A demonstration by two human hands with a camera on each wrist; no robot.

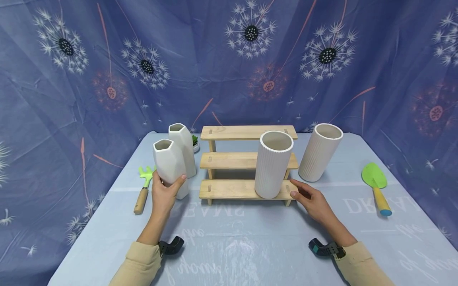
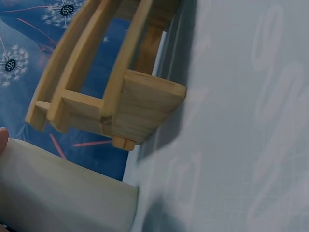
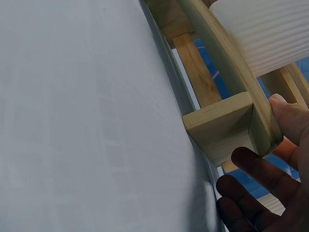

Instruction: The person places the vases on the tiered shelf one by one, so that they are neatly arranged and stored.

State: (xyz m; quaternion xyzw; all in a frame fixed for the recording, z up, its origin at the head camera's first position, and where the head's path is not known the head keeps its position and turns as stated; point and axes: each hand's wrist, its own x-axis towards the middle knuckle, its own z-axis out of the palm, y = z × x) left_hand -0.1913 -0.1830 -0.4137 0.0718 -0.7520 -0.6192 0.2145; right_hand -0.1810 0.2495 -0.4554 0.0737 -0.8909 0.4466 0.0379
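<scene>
Rack (image 1: 247,160) btwn vases, trowel (image 1: 375,183) right.

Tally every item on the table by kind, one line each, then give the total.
Faceted white vases: 2
Ribbed white cylinder vases: 2
Wooden step shelf: 1
Garden hand tools: 2, a green rake and a green trowel
Small potted plant behind the vases: 1
Total: 8

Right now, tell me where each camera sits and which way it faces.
Head: above the table, facing forward and down at the wooden rack; both forearms show, left hand gripping a white vase.
Left wrist: low beside that vase, facing the rack's end; a fingertip shows.
Right wrist: low, facing the rack; right hand shows.
All share the rack.
</scene>
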